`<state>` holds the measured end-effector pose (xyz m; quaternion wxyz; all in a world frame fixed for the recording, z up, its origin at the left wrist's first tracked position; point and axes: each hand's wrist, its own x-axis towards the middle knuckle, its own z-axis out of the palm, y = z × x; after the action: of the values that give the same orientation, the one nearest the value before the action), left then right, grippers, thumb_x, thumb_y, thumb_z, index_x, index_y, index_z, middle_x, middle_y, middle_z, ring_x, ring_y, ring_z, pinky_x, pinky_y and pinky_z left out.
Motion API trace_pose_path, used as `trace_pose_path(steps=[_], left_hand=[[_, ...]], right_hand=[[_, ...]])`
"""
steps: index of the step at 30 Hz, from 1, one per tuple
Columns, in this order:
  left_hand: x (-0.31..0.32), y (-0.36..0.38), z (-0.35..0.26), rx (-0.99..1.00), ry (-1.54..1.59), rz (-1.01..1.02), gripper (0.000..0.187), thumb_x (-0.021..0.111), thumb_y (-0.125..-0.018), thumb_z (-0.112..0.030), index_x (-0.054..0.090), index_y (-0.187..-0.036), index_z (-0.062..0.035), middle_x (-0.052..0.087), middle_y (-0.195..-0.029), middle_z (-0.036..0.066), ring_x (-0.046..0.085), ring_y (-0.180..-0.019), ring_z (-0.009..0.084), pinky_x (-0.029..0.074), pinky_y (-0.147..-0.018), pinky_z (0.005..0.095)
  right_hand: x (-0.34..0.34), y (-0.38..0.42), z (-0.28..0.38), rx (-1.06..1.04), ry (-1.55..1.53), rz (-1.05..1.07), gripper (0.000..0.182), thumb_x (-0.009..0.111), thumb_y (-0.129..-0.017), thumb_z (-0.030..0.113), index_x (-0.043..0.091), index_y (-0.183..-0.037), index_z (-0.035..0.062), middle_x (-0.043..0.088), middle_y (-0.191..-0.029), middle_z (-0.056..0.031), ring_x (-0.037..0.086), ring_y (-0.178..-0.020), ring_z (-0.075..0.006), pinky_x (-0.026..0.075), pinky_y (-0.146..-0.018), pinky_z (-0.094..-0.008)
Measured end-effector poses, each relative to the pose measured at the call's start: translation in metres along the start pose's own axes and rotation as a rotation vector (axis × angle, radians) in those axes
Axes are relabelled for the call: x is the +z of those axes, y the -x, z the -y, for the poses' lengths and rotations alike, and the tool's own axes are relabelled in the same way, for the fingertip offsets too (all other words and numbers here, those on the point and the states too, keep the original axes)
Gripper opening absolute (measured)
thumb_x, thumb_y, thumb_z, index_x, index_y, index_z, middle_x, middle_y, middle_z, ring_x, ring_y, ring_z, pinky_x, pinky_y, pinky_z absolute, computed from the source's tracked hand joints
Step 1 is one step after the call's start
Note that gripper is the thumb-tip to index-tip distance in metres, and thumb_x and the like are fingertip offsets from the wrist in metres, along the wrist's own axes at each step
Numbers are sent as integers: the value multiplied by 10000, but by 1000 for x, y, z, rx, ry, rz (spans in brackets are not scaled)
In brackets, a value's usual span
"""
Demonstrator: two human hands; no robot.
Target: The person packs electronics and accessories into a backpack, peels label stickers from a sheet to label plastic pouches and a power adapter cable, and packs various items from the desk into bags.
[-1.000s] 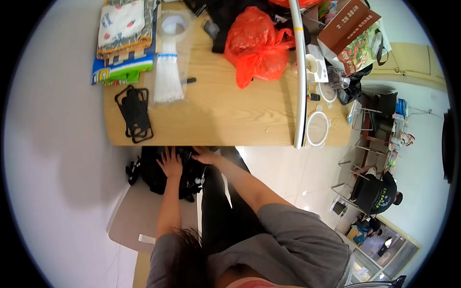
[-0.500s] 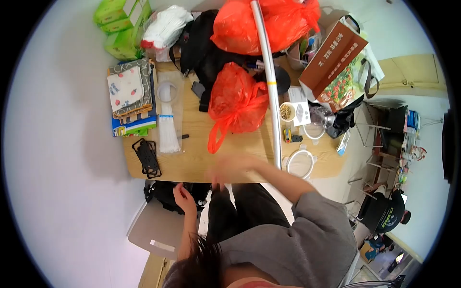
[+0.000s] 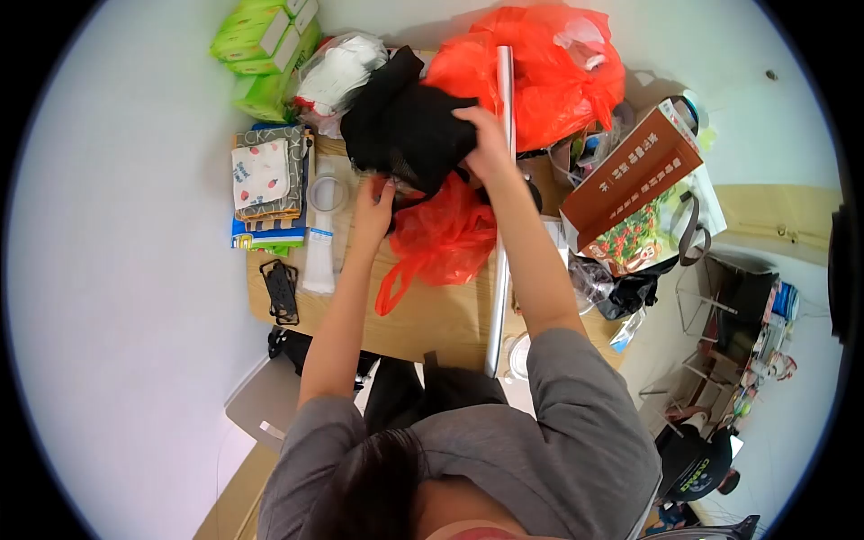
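A black fabric bag (image 3: 409, 130) is lifted over the back of the table, its shape bunched and soft. My right hand (image 3: 488, 144) grips its right side, thumb on top and the other fingers partly hidden beneath. At the lower left edge, my left hand (image 3: 373, 205) has its fingers closed on the bag, partly tucked under it. Just below the bag lies a tied red plastic bag (image 3: 445, 238), close to both forearms.
A long silvery pole (image 3: 504, 216) stands along my right forearm. Big red bags (image 3: 540, 81), a brown-and-white paper bag (image 3: 639, 180) and green tissue packs (image 3: 256, 40) fill the back. Folded cloths (image 3: 261, 175), zip ties (image 3: 319, 256) and a black phone holder (image 3: 281, 292) lie left.
Both hands have moved from the table's front edge to the back and taken hold of the black bag, which is now raised and bunched. The view has shifted slightly.
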<state>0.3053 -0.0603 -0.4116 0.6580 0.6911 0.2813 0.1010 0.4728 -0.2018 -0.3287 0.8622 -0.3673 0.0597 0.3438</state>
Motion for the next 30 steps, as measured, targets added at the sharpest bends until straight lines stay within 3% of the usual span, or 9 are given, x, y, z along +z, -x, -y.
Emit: trace_pose_path(steps=[2, 5, 8, 9, 14, 19, 21, 25, 30], left_hand=[[5, 11, -13, -90, 149, -35, 377, 485, -924, -237, 474, -1224, -9, 541, -1198, 139, 510, -1109, 239, 387, -950, 338], [2, 35, -86, -173, 1152, 425, 561, 385, -937, -463, 416, -1296, -32, 487, -1278, 133, 478, -1163, 231, 362, -994, 348], [3, 50, -94, -238, 718, 286, 761, 282, -885, -631, 353, -1343, -28, 441, -1330, 141, 452, -1199, 267, 353, -1011, 400], [3, 53, -94, -237, 579, 282, 780, 293, -874, -644, 348, -1347, -26, 436, -1336, 144, 451, -1200, 279, 357, -1006, 409], [-28, 88, -99, -133, 1257, 821, 1008, 476, -727, -729, 191, -1418, -52, 364, -1357, 252, 424, -1191, 421, 371, -992, 480], [-89, 142, -119, -58, 391, 445, 712, 458, -894, -471, 242, -1390, -8, 380, -1353, 206, 369, -1265, 308, 310, -1032, 455], [-108, 152, -102, -223, 329, 374, 628, 497, -900, -416, 305, -1366, -41, 433, -1312, 151, 403, -1242, 265, 371, -984, 420], [-113, 189, -112, -228, 1078, 432, 508, 486, -905, -407, 383, -1306, -112, 437, -1310, 174, 454, -1183, 307, 396, -966, 439], [-142, 217, -97, -112, 735, 273, 350, 501, -891, -179, 428, -1210, -55, 490, -1261, 209, 495, -1134, 302, 449, -920, 404]], right_hand=[[8, 26, 33, -30, -75, 144, 242, 543, -768, 52, 554, -981, -63, 617, -977, -151, 609, -905, -251, 486, -832, -360], [10, 74, 50, -61, -49, 237, 497, 544, -656, 102, 498, -1118, -74, 582, -1076, -194, 567, -1016, -324, 429, -952, -408], [-16, 121, 21, 123, -356, 262, 606, 538, -526, 90, 503, -1116, -46, 586, -1074, -207, 579, -993, -344, 434, -951, -435], [-14, 138, 7, 181, -571, 567, 644, 533, -503, 68, 502, -1135, -51, 589, -1079, -204, 580, -1002, -342, 429, -960, -428], [-48, 225, -57, 247, -52, 205, 598, 570, -528, 4, 523, -1123, -26, 597, -1072, -128, 585, -998, -245, 437, -918, -344], [-37, 267, -65, -89, 258, -25, 385, 573, -580, -60, 542, -958, 7, 605, -1016, -96, 574, -1005, -216, 435, -901, -318], [-28, 276, -71, -532, 735, 128, 202, 579, -625, -22, 479, -774, 70, 569, -1100, -119, 530, -1081, -237, 394, -949, -374], [46, 319, -89, -1162, 1672, 596, 205, 668, -603, 152, 500, -705, 92, 530, -1212, -107, 478, -1149, -292, 350, -993, -457], [46, 348, -154, -645, 1738, 554, 111, 676, -732, 202, 603, -772, 128, 643, -924, -17, 594, -885, -224, 437, -830, -392]])
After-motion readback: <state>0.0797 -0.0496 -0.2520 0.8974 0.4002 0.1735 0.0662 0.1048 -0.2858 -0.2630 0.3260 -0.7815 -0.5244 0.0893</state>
